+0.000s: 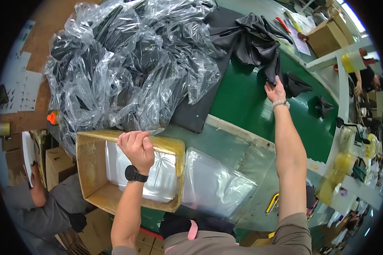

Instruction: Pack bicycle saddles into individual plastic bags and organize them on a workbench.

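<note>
My left hand (136, 151) bends its fingers over the upper rim of a tape-covered cardboard box (89, 170); a dark watch is on that wrist. Inside the box lies a stack of clear plastic bags (159, 180). Far to the right, my right hand (275, 90) pinches the lower tip of a glossy black folded piece (271, 70), thumb on one side and fingers on the other. What the piece is I cannot tell. It hangs together with a heap of similar black pieces (253, 42). Another black piece (297, 84) lies right beside the hand.
A big pile of clear bags with black contents (132, 63) covers the far left. Flat clear bags (217, 182) lie right of the box. A small black piece (324, 106) sits on the green mat (242, 106). Another person's hand (38, 187) shows at the left.
</note>
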`<state>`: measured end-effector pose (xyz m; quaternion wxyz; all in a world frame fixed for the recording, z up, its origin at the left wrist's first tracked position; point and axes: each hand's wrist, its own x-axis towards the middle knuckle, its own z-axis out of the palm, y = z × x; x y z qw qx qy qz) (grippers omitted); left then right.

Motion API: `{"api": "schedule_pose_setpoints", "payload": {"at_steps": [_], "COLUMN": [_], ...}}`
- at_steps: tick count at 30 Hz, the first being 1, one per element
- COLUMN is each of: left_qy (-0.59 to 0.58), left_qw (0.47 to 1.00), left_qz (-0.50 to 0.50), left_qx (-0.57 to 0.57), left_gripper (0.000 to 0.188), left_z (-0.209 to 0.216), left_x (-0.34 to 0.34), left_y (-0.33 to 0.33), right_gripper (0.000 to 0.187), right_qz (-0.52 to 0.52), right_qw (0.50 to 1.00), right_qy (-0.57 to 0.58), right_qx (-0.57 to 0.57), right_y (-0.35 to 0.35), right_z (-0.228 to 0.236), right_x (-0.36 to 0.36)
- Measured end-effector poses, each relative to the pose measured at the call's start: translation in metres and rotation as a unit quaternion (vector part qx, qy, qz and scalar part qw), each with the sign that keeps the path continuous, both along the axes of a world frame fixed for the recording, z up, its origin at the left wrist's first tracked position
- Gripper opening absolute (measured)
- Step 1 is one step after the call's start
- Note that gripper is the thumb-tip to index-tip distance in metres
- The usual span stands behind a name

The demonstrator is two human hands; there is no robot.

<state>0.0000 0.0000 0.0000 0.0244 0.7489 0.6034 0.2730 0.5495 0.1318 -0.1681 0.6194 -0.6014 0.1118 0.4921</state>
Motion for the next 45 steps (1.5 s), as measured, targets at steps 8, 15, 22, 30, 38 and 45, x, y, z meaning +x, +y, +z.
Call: {"api": "schedule_pose_setpoints", "payload": {"at_steps": [8,15,22,30,38,45], "left_qy": [0.016,-0.131,-0.036,0.044,-0.137,-0.331], "left_qw": [1.000,0.975,0.866,0.882,0.820,0.729], "left_qz": [-0.020,-0.180,-0.372,-0.317,-0.143,-0.044], "left_qx": [0.007,-0.011,-0.334,-0.345,-0.537,-0.597], "left_gripper": [0.015,0.036,0.031,0.019,0.021,0.023], "left_z": [0.005,0.018,-0.089,-0.136,-0.121,-0.131], "left_x": [-0.001,0.071,0.195,0.199,0.178,0.171], "left_y": [-0.004,-0.121,-0.301,-0.324,-0.318,-0.321], "right_gripper": [0.006,0.022,0.026,0.067,0.028,0.026], "right_qz": [0.018,0.127,0.418,0.186,0.141,0.186], "right_qw": [0.989,0.970,0.856,0.834,0.975,0.966], "right_qy": [-0.143,-0.204,-0.298,-0.478,-0.118,-0.156], "right_qx": [0.012,0.035,-0.060,-0.202,-0.123,-0.093], "right_y": [-0.128,-0.366,-0.432,-0.520,-0.572,-0.540], "right_z": [0.044,0.147,0.120,0.070,0.064,0.096], "right_x": [-0.036,-0.064,-0.063,-0.097,-0.197,-0.201]}}
